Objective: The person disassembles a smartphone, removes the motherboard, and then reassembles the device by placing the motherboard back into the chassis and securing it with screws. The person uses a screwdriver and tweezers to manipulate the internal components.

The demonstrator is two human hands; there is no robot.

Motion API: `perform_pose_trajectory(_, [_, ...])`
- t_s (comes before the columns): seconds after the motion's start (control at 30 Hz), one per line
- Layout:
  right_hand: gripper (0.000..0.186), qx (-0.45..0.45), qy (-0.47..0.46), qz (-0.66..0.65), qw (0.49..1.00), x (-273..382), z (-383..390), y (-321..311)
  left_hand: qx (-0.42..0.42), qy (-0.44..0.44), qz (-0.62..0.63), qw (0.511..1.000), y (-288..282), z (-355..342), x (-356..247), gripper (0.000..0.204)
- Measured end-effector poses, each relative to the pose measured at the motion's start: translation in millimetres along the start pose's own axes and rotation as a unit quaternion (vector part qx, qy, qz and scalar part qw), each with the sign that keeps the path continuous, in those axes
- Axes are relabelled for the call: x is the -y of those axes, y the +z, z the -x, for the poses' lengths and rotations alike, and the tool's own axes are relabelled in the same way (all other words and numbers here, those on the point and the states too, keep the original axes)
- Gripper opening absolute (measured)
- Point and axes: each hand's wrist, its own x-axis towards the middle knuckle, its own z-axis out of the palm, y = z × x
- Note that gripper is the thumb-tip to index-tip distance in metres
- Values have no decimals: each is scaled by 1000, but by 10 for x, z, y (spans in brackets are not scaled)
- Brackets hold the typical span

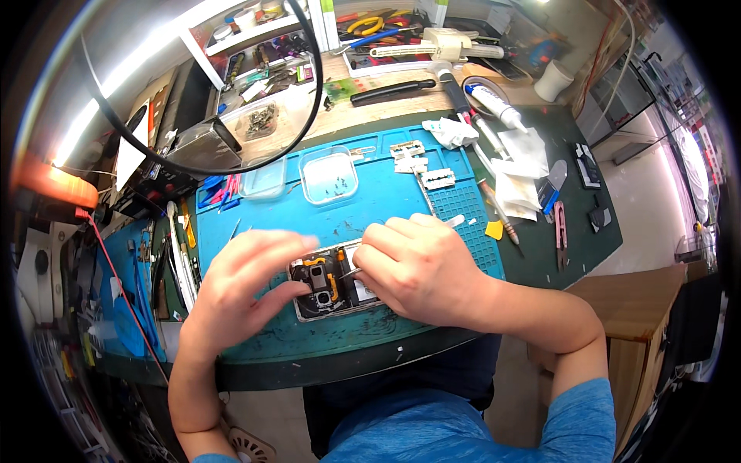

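"Where's the opened phone (pixel 315 272) from where you stand?"

"On the blue mat (pixel 401 220), toward the person's side of the bench, its black and orange insides facing up, right between the two hands."

"And what's the left hand (pixel 235 289) doing?"

"It's spread, thumb well apart from the fingers, with nothing gripped that I can see. The thumb tip is at the phone's left end (whether it presses down, I can't tell), and the fingertips are blurred."

"The right one?"

"The right hand (pixel 421 270) is curled tight around a thin metal tool (pixel 352 272); only a bit of shaft pokes out, slanting over the phone. I can't make out if its tip touches."

"Anything beyond them?"

"A clear tray (pixel 307 174) with small dark bits (pixel 337 187) inside, and metal blades (pixel 439 179) to its right."
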Motion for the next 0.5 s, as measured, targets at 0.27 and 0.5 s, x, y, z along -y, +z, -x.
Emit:
perform_pose_trajectory(0.27, [21,40,1,-39,998,-36,-52,-44,129,-95,-16,987,-123,152,-12,80])
perform_pose_trajectory(0.5, [20,60,-1,-49,997,-63,-81,-61,111,-91,-3,990,-81,194,5,77])
